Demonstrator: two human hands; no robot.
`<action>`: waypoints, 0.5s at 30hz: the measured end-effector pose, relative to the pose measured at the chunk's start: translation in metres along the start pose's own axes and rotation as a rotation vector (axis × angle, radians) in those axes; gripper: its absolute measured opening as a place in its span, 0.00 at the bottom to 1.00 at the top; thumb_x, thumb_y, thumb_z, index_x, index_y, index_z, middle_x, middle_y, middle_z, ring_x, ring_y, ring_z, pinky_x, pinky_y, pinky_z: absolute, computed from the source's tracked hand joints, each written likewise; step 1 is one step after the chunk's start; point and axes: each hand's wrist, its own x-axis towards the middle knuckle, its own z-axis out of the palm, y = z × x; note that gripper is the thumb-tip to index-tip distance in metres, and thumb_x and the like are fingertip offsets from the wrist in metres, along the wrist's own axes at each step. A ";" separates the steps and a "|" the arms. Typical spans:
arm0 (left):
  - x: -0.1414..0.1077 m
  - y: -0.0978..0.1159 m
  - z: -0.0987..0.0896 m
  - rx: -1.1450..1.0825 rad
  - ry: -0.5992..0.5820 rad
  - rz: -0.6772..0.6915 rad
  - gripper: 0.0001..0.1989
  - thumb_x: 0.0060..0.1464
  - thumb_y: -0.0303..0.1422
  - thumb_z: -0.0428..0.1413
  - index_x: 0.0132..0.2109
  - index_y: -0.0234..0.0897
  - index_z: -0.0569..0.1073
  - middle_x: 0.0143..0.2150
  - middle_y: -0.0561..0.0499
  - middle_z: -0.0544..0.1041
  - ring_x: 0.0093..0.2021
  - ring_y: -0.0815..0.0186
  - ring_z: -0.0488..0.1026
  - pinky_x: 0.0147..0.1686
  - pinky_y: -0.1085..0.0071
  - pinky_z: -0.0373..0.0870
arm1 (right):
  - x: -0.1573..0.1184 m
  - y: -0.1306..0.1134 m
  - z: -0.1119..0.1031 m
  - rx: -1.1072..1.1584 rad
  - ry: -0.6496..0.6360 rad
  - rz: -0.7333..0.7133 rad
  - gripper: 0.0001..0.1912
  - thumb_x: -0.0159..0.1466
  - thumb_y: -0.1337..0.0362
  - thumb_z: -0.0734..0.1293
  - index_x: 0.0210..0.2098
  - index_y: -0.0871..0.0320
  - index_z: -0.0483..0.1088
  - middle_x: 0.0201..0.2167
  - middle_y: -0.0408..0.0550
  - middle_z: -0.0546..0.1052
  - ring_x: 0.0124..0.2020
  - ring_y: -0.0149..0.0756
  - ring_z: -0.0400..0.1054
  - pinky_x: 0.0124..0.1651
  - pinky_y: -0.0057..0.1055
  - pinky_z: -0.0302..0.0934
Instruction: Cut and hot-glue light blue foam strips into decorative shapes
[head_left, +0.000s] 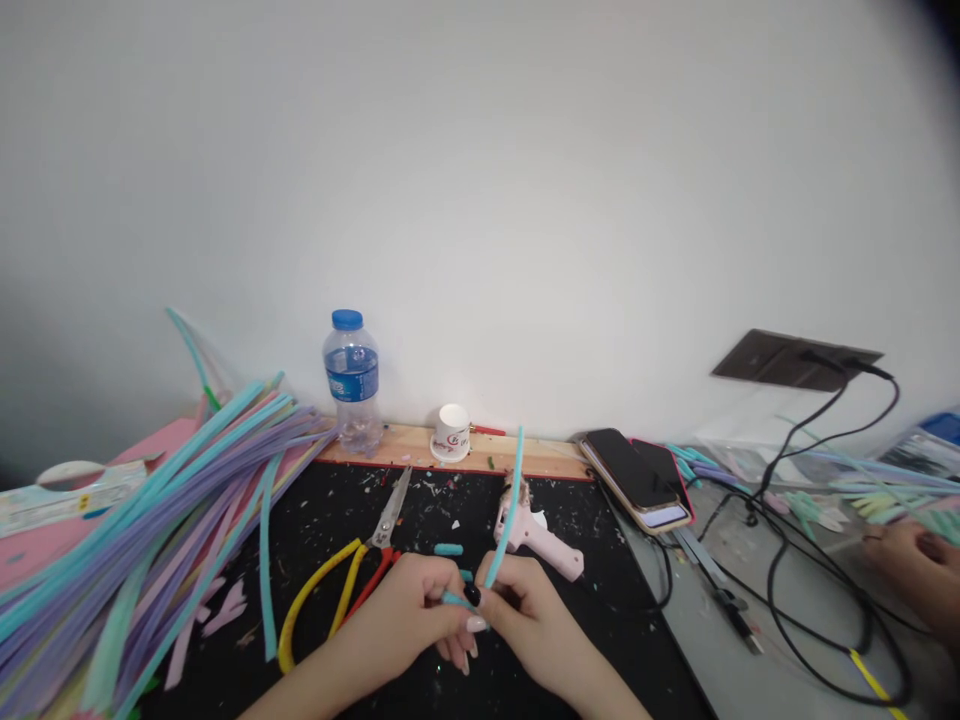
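Observation:
A light-blue pipe cleaner (513,510) rises from between my two hands, its free end pointing up toward the wall. My left hand (424,600) pinches its lower part, thumb and fingers pressed together. Close against it, my right hand (525,610) grips the same stem where it bends upward. Just beyond my fingers lies a short cut light-blue piece (448,549) on the black mat (300,540). Scissors (386,525) with yellow and red handles lie left of my left hand, blades pointing away. Behind my right hand rests a pink glue gun (551,548).
Pipe cleaners (187,510) in a large pastel bundle fill the left side. A water bottle (351,385) and a paper cup (452,430) stand by the wall. Phones (637,475) and black cables (780,560) lie to the right. Another person's hand (911,570) is at far right.

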 end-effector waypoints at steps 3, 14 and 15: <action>0.001 -0.001 0.000 -0.009 0.004 -0.015 0.05 0.44 0.25 0.56 0.24 0.33 0.67 0.20 0.53 0.77 0.20 0.67 0.75 0.22 0.75 0.69 | -0.001 -0.003 0.000 0.024 -0.026 -0.019 0.12 0.63 0.67 0.61 0.22 0.59 0.61 0.19 0.37 0.61 0.22 0.26 0.52 0.25 0.23 0.47; 0.001 -0.001 -0.002 0.016 0.001 -0.019 0.05 0.44 0.27 0.57 0.25 0.33 0.67 0.20 0.53 0.78 0.21 0.66 0.76 0.23 0.73 0.70 | 0.001 -0.007 0.001 0.132 -0.077 -0.013 0.15 0.64 0.61 0.60 0.23 0.59 0.63 0.20 0.38 0.65 0.22 0.27 0.59 0.27 0.23 0.53; 0.001 0.000 -0.002 0.037 0.000 -0.006 0.05 0.44 0.27 0.57 0.25 0.33 0.68 0.20 0.53 0.77 0.22 0.66 0.76 0.24 0.73 0.70 | 0.001 -0.007 0.001 0.097 -0.054 -0.014 0.15 0.64 0.61 0.61 0.23 0.59 0.63 0.20 0.39 0.65 0.23 0.27 0.58 0.27 0.23 0.53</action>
